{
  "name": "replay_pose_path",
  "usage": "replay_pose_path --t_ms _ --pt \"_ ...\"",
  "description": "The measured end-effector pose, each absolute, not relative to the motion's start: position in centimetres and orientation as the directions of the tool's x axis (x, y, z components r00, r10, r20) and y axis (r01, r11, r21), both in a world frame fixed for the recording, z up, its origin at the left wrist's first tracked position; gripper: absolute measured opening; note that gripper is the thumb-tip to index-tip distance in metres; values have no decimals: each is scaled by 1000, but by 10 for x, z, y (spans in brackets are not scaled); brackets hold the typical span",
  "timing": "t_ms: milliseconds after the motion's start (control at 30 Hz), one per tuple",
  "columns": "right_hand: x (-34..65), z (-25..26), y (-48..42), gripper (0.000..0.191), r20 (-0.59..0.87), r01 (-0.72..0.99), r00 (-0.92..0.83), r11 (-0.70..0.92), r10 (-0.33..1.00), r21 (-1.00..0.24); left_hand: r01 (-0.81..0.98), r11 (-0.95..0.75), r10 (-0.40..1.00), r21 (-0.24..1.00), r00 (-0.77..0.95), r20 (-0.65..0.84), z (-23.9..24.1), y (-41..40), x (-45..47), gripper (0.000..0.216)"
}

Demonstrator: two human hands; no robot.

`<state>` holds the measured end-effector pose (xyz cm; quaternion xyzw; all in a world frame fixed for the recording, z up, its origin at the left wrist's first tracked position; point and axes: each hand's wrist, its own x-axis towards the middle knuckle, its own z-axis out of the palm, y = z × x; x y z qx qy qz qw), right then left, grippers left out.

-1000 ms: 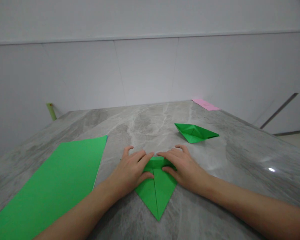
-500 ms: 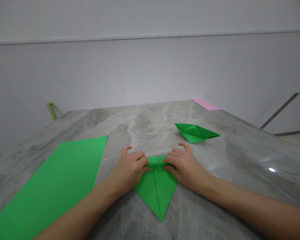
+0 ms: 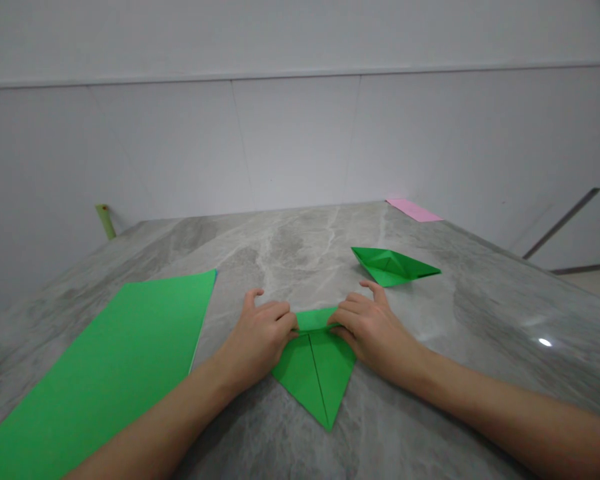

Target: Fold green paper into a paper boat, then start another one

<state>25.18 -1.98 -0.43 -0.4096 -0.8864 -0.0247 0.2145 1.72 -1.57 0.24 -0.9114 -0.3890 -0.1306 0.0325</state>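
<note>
A green sheet folded into a downward-pointing triangle [image 3: 316, 375] lies on the grey marble table [image 3: 300, 260] in front of me. My left hand [image 3: 257, 337] has its fingers curled onto the left end of the folded strip along the triangle's top edge. My right hand [image 3: 369, 325] pinches the right end of that same strip. Both hands press the paper against the table.
A flat green sheet [image 3: 105, 373] lies at the left. A finished green paper boat [image 3: 393, 265] sits beyond my right hand. A pink sheet [image 3: 413, 209] rests at the far right edge by the white wall. A small green stick [image 3: 105, 221] leans at the far left corner.
My fingers went from lying flat over the top flap to curling and pinching its ends. The folded triangle shifted slightly right and farther from me.
</note>
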Motion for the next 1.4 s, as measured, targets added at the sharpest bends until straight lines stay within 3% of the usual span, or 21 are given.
replay_pose_path --t_ms 1000,1400 --pt "251 -4 -20 11 385 736 -580 664 718 -130 710 -703 683 20 668 296 3 -15 17 15" --pt "248 -3 -22 18 420 730 -582 675 696 -107 710 -704 674 -19 676 299 2 -18 21 11"
